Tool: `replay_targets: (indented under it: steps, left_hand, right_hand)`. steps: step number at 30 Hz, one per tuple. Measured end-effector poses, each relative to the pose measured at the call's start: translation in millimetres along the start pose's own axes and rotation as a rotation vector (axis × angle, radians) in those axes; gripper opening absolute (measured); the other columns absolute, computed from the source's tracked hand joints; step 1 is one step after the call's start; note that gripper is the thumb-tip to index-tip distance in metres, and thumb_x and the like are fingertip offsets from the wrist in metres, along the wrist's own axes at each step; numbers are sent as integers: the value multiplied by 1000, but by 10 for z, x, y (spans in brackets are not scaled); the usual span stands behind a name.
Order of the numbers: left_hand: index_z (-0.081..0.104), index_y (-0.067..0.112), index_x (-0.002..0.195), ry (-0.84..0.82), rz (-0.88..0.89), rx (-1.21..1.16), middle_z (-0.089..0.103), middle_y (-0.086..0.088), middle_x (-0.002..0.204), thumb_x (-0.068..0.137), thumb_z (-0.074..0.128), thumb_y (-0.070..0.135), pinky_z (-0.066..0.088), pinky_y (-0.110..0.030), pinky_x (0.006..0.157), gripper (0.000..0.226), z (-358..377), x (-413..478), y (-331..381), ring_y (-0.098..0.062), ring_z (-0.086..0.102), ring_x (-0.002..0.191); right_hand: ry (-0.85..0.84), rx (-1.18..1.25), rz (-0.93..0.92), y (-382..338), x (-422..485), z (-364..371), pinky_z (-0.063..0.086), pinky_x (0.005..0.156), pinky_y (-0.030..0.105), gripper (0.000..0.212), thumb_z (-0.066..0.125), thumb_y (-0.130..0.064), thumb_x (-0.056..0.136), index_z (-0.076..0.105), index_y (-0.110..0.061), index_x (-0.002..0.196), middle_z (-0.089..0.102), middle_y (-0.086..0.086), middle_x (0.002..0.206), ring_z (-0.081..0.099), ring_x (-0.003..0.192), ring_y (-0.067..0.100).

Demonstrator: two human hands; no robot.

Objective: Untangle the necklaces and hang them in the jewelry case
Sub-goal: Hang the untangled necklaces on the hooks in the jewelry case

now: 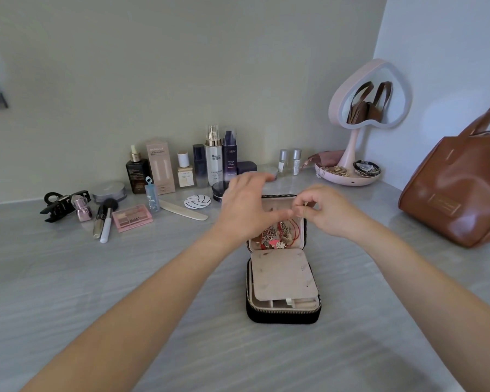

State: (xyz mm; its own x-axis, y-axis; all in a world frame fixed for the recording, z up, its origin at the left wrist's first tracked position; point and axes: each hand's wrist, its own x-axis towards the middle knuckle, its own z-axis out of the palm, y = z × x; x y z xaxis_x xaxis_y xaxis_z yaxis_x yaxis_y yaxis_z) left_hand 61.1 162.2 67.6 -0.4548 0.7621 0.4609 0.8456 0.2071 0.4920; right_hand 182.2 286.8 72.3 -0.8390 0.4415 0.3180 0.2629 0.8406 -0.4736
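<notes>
Untangling stage: early, I judge; necklaces (275,236) heaped in jewelry case (283,316), mid-frame.
Left hand (244,205): fingers spread, empty.
Right hand (326,212): fingertips pinching one strand (297,225).
Next: I'd ease it free.

The left hand (246,205) covers the left side of the raised lid (275,203) of the jewelry case (283,316) and part of the tangled necklaces (275,236). Whether the right hand (326,213) pinches a chain between its curled fingertips is too fine to tell. The brown bag (458,190) is cut off by the right edge, and both forearms by the bottom edge. A dark compact (217,190) is half hidden behind the left hand.
</notes>
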Motion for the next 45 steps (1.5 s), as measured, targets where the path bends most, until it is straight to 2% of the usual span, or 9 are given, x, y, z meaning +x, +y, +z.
replay_targets:
  steps: [2,4,8,11,15,21,29,39,45]
  left_hand:
    - [33,23,138,-172,-50,90,40,0,142,58,73,60,28,-40,110,97,4,86,40,-22,31,134]
    - [32,22,139,-226,-88,97,42,1,143,56,72,64,34,-42,106,101,62,121,58,-22,37,132]
    - [54,18,111,-98,-100,205,62,-1,115,59,68,65,47,-36,81,71,172,116,58,-24,59,104]
    - [58,15,91,-44,-103,186,65,-3,93,67,66,52,49,-35,71,45,184,111,52,-26,61,89]
    - [59,14,91,-50,-97,143,65,-3,91,70,62,44,50,-36,72,36,197,129,26,-26,61,88]
    - [61,16,97,-68,-77,85,66,-5,98,74,64,41,46,-34,71,35,189,138,-2,-26,60,93]
    - [60,17,93,-60,-88,65,66,-5,96,70,68,43,41,-31,68,36,152,124,22,-27,60,92]
    - [59,14,101,-25,-42,86,65,-5,101,66,74,45,42,-32,71,48,172,90,6,-25,59,95]
    - [57,15,107,31,5,90,61,-4,107,67,72,49,42,-32,75,55,196,44,-27,-23,58,99]
  right_hand:
    - [16,-25,-2,-16,0,-11,43,82,35,6,63,-22,84,66,-20,79,55,2,88,53,86,20]
    - [28,-88,-5,-27,-6,-10,41,80,33,8,62,-24,84,67,-19,82,51,0,88,49,83,16]
    - [112,-208,-36,-47,-45,36,42,76,34,13,60,-28,84,68,-18,82,56,4,94,51,84,18]
    - [185,-254,-61,-49,-66,87,46,76,36,14,58,-31,84,68,-20,84,58,3,97,55,92,23]
    - [324,-383,-142,-37,-96,150,44,63,33,17,61,-30,83,67,-14,82,58,4,102,59,89,26]
    - [438,-548,-243,-69,-91,121,44,44,30,19,71,-24,74,64,-7,68,58,8,85,60,69,28]
    - [550,-582,-201,-123,-101,179,30,47,23,19,72,-16,65,59,-5,56,57,10,77,58,63,29]
    - [550,-546,-211,9,-270,274,32,42,22,17,79,-15,61,63,-9,58,57,9,76,57,57,29]
    - [504,-324,-124,28,-372,334,34,46,24,24,70,-39,70,60,-19,61,53,-2,73,53,52,22]
